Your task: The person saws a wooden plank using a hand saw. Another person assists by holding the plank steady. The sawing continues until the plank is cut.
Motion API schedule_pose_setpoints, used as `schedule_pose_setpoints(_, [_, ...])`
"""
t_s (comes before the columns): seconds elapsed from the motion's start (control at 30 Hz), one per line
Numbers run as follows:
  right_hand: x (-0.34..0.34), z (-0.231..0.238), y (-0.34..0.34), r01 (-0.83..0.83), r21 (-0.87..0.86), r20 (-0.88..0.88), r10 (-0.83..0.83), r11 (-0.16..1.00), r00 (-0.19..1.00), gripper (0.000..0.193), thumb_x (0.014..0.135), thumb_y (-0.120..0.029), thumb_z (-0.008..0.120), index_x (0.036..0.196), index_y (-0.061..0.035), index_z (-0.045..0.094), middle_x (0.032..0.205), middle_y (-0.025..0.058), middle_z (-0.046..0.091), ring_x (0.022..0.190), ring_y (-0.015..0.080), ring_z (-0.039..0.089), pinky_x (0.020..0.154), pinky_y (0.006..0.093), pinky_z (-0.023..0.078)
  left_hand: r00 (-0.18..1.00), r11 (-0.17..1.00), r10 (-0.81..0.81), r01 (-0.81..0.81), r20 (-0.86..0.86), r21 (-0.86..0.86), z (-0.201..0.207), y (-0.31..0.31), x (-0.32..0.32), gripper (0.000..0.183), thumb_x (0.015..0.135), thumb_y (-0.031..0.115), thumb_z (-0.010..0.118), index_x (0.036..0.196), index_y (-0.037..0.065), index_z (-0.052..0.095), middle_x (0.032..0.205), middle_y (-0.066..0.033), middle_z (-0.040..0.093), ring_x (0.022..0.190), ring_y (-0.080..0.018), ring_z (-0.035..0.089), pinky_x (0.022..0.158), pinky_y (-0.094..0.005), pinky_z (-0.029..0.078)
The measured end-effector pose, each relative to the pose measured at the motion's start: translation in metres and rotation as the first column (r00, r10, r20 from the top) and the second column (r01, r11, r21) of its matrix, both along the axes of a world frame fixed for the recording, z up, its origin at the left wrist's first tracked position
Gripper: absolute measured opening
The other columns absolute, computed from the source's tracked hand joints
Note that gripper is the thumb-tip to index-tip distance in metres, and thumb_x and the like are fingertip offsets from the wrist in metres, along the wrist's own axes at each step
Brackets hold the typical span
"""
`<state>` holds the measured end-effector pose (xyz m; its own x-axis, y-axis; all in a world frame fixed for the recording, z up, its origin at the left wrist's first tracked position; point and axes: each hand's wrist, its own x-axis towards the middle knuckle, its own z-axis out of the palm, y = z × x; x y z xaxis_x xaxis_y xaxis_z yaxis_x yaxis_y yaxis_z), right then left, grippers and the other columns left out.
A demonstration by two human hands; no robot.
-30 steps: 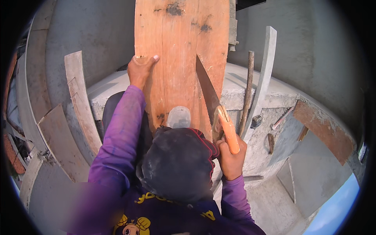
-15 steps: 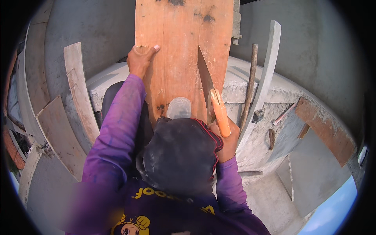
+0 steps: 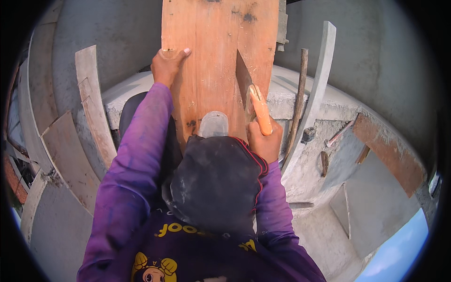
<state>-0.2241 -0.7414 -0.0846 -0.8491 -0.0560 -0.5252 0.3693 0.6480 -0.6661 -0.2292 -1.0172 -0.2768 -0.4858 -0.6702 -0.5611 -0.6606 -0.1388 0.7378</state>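
Observation:
A wide reddish-brown wooden board (image 3: 206, 75) runs away from me, with dark stains toward its far part. My left hand (image 3: 167, 65) grips the board's left edge, its thumb lying on the top face and the other fingers out of sight at the edge. In my right hand (image 3: 266, 140) is a handsaw (image 3: 244, 77) with an orange handle. Its blade stands in the board right of the middle, the tip end farthest from me. A pale rounded pad (image 3: 214, 124) shows at the board's near end, just beyond the dark cap (image 3: 213, 183).
A concrete ledge (image 3: 127, 94) passes beneath the board. Upright to the right are a round wooden stick (image 3: 300, 89) and a pale plank (image 3: 320, 80). A hammer (image 3: 339, 134) lies farther right. Several boards lean at left, including a narrow plank (image 3: 94, 101).
My right hand has pushed the saw forward, so more of its blade has sunk past the board's surface. My left hand keeps its hold on the edge.

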Motion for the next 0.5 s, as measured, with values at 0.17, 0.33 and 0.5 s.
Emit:
schedule_pose_setpoints(0.17, [-0.007,-0.003,-0.004,0.063,-0.012,0.060,-0.062,0.998,0.996,0.011,0.087,-0.005,0.065,0.085,0.0060,0.063,0.069,0.0141,0.060,0.065,0.0169,0.057,0.065,0.0375,0.049,1.000,1.000,-0.018,0.018,-0.015,-0.026,-0.002,0.001,-0.001,0.058,0.078,0.038,0.098,0.117,0.001,0.077,0.113,-0.0163,0.082,0.099,-0.0250,0.080,0.091,-0.0380,0.061])
schedule_pose_setpoints(0.33, [0.045,0.094,0.028,0.085,-0.021,0.111,-0.082,0.996,0.990,0.027,0.088,-0.001,0.063,0.112,0.0074,0.072,0.078,0.0041,0.064,0.070,0.0104,0.058,0.066,0.0284,0.048,0.999,0.998,-0.017,0.020,0.042,-0.063,0.001,-0.003,0.006,0.061,0.077,0.040,0.098,0.118,0.000,0.077,0.114,-0.0165,0.082,0.100,-0.0257,0.080,0.091,-0.0383,0.061])
schedule_pose_setpoints(0.5, [-0.002,-0.011,0.009,0.046,0.012,0.077,-0.046,0.999,0.996,0.017,0.087,-0.007,0.065,0.096,0.0078,0.069,0.074,0.0151,0.062,0.068,0.0178,0.059,0.066,0.0380,0.050,0.999,0.998,-0.045,0.046,0.019,-0.037,-0.004,0.000,-0.001,0.062,0.077,0.041,0.099,0.118,0.000,0.077,0.114,-0.0164,0.082,0.100,-0.0259,0.080,0.093,-0.0385,0.062])
